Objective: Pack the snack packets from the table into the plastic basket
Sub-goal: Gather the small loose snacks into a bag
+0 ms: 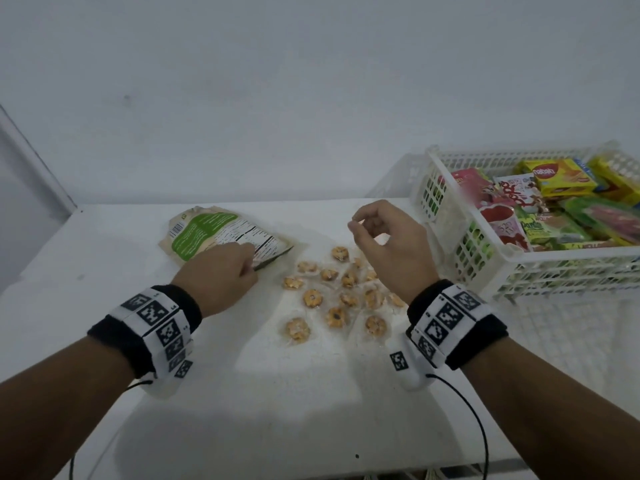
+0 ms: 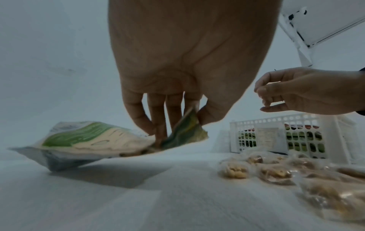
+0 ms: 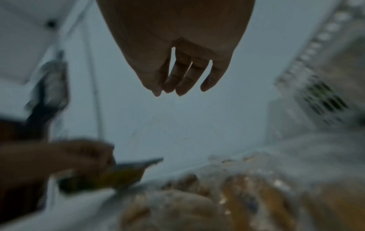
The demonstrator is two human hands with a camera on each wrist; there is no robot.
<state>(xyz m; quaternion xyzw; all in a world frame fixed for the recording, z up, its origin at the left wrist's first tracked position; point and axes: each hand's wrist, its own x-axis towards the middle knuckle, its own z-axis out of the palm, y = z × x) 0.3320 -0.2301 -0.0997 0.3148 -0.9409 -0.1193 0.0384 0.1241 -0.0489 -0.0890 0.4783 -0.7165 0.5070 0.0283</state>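
- Two hands work over the white table (image 1: 104, 258).
- Left hand (image 1: 221, 277) pinches the green pouch (image 1: 207, 237) by its corner.
- Right hand (image 1: 388, 244) hovers loosely curled, holding nothing, above the wrapped cookies (image 1: 332, 296).

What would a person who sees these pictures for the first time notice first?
Probably the cluster of small orange cookies in clear wrappers, scattered on the white table between the two hands. Next, the white plastic basket at the right, already holding many colourful snack packets. The left hand pinches a corner of the green and cream pouch, while the right hand hovers over the cookies, holding nothing visible.
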